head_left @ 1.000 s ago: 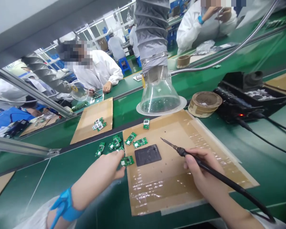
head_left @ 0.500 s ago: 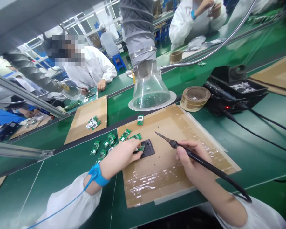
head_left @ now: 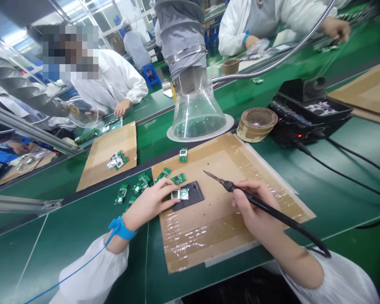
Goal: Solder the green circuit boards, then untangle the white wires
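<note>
My left hand (head_left: 148,202), with a blue strap on its wrist, holds a small green circuit board (head_left: 184,194) between thumb and fingers. That board lies on a black rectangular pad (head_left: 194,199) on the cardboard. My right hand (head_left: 252,221) is closed round the black handle of a soldering iron (head_left: 228,186). The bare tip points up and left, above the cardboard and apart from the board. Several green circuit boards (head_left: 141,182) lie left of and behind my left hand. One more board (head_left: 183,154) sits at the cardboard's back edge.
A clear fume hood (head_left: 198,120) hangs over the back of the cardboard sheet (head_left: 221,236). Right of it are a tape-roll core (head_left: 256,124) and a black soldering station (head_left: 299,122) with cables. Across the bench, co-workers sit near another cardboard sheet (head_left: 126,139).
My left hand has shifted left and its fingers have spread, uncovering more of the circuit board. The thin wire by its fingers no longer shows. The soldering iron stays nearly in place.
</note>
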Demonstrator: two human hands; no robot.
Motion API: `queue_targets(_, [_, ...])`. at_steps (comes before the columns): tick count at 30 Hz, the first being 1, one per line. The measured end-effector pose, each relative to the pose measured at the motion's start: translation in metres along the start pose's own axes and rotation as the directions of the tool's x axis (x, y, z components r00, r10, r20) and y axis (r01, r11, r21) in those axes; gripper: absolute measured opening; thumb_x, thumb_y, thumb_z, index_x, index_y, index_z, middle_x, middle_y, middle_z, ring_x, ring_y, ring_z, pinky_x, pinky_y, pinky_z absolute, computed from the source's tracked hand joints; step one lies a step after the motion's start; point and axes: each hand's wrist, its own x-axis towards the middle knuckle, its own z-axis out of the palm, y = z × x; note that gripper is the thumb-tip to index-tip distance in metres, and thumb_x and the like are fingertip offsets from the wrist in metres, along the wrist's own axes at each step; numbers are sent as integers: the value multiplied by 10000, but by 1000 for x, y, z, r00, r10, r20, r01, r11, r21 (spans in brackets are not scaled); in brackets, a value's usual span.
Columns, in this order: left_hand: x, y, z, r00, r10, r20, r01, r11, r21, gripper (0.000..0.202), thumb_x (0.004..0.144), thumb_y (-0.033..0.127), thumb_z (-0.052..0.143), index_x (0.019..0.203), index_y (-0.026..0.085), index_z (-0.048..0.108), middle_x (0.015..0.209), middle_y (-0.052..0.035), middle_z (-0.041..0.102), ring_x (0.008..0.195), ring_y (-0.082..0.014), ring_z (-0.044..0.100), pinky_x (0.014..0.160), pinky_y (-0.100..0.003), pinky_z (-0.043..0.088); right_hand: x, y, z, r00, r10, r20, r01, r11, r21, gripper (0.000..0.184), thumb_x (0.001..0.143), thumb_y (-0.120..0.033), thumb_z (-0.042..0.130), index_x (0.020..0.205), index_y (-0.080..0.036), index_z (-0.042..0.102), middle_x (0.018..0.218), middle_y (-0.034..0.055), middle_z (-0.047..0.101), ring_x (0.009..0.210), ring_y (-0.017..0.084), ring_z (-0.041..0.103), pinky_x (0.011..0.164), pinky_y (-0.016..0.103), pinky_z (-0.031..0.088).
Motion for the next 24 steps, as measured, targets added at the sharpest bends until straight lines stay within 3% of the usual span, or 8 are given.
queue_targets(6, [11,10,10,999,22,-34,-21,999,37,383,1051,461,579,1394,293,617,1263,-80,613,949,-190,686,870,-381,592,2,-5,1,1000,-13,1,13,1000,0,168,1009,-373,676,1117,-254,629,948,50,705,778,184,692,688,346,594])
queue_targets(16, [11,13,15,998,57,-4,-55,981,184,378,1083,469,494,1367,278,655,1217,-79,580,782,-145,641,769,-336,577,3,-4,3,1000,-27,-2,27,1000,6,164,1000,-364,692,1105,-252,635,952,40,716,781,182,703,689,333,597])
queue_targets(24, [11,18,22,997,70,-15,-65,968,241,345,1102,391,441,1334,274,667,1261,-93,593,769,-151,656,685,-319,583,2,-3,2,1000,-15,5,15,1000,-23,177,996,-376,695,1104,-250,631,931,40,717,751,182,700,643,318,594])
